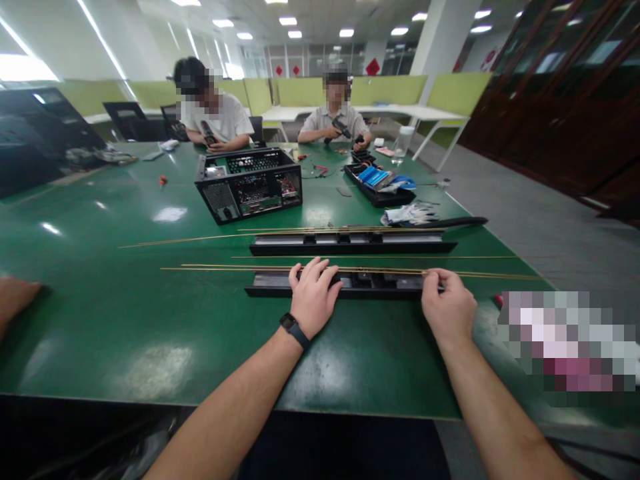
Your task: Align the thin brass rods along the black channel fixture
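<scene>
My left hand (315, 297), with a dark watch on its wrist, rests fingers apart on a long black channel piece (270, 292) lying across the green table. Thin brass-coloured rods (220, 268) run lengthwise along this channel and stick out past both its ends. At the channel's right end, my right hand (450, 305) has its thumb and forefinger pinched on the rods. Another thin rod (470, 257) lies just beyond. Parallel and farther off is a second black channel piece (350, 249), with more rods along its far side.
An open black computer case (250, 190) stands beyond the channels. Right of it are a black tray (387, 198) with blue items and white gloves (411, 214). Two people sit opposite, one holding a power drill (342, 128). Another person's hand (17, 297) enters at left.
</scene>
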{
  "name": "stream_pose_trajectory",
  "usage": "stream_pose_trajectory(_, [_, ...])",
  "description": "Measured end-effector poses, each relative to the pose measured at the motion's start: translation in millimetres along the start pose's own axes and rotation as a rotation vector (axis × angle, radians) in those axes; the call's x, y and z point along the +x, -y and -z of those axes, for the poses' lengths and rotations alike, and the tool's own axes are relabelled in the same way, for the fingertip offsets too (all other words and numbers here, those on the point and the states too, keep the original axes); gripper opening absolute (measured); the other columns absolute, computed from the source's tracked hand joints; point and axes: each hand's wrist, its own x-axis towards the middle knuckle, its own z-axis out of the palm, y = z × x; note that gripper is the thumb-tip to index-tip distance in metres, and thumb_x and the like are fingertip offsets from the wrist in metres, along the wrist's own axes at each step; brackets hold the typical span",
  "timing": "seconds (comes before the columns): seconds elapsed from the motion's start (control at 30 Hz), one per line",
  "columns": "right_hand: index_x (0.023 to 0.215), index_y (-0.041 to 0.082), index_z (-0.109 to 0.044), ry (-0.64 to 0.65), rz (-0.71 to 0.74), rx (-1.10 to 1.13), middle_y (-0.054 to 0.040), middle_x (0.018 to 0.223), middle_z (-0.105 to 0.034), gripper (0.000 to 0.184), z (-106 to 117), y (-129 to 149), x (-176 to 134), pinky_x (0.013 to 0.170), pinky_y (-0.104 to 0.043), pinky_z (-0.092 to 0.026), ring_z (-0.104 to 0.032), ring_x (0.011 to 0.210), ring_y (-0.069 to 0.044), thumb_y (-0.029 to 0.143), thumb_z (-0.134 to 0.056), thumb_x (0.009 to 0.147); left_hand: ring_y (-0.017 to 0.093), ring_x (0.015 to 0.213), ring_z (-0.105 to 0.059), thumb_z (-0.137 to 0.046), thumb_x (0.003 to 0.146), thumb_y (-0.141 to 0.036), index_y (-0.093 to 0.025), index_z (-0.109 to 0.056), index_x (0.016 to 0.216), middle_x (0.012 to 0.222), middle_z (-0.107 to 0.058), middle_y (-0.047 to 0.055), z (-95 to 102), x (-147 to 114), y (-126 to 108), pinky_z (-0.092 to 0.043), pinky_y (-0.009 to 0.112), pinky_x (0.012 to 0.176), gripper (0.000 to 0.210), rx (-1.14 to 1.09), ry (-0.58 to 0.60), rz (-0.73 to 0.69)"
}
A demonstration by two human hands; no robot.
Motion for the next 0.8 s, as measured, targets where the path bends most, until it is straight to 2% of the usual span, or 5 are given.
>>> stream_pose_trajectory(0.1, [0.105,0.021,-0.078,-0.021,0.0,0.017,-0.0117,0.096,-0.082,0.035,0.8,-1.6,0.2,0.091,-0.043,-0.054,-0.075,0.089,-0.029,0.045,-0.054,0.097,0.03,0.146,-0.061,-0.07,0.105,-0.031,-0.029,-0.072,0.13,0.144,-0.075,0.01,0.4,0.0,-0.3,-0.029,0.058,0.128,0.025,-0.004,-0.001,0.0])
stream_pose_trajectory(0.3, [0.109,0.023,-0.076,0.124,0.128,0.077,-0.0091,0.101,-0.084,0.036,-1.5,7.8,-7.8,0.1,-0.046,-0.053,-0.075,0.101,-0.03,0.051,-0.057,0.097,0.03,0.146,-0.061,-0.07,0.105,-0.031,-0.028,-0.072,0.129,0.144,-0.075,0.01,0.4,0.0,-0.6,-0.029,0.058,0.127,0.024,-0.009,-0.008,-0.009])
stream_pose_trajectory(0.5, [0.105,0.022,-0.077,0.046,-0.01,0.006,-0.0104,0.101,-0.083,0.037,1.6,2.8,-1.3,0.095,-0.045,-0.053,-0.075,0.095,-0.03,0.047,-0.051,0.098,0.03,0.146,-0.061,-0.07,0.105,-0.031,-0.029,-0.072,0.13,0.144,-0.075,0.01,0.6,-0.6,-0.6,-0.029,0.057,0.128,0.024,-0.001,-0.003,-0.005])
stream_pose_trajectory(0.67, [0.112,0.022,-0.075,0.036,0.058,0.06,-0.0106,0.101,-0.084,0.038,0.3,-1.4,-2.3,0.097,-0.045,-0.054,-0.077,0.097,-0.03,0.051,-0.057,0.097,0.031,0.146,-0.061,-0.071,0.105,-0.03,-0.028,-0.073,0.129,0.144,-0.075,0.01,-0.1,-1.1,0.1,-0.029,0.057,0.127,0.024,0.001,-0.007,-0.009])
stream_pose_trajectory(0.8, [0.109,0.023,-0.075,0.076,0.12,0.07,-0.0105,0.103,-0.084,0.037,-2.0,-0.7,-6.2,0.1,-0.047,-0.054,-0.076,0.099,-0.03,0.052,-0.057,0.097,0.03,0.145,-0.062,-0.073,0.104,-0.03,-0.028,-0.073,0.128,0.143,-0.075,0.009,-1.4,-1.6,0.6,-0.028,0.057,0.127,0.024,-0.009,-0.02,-0.011])
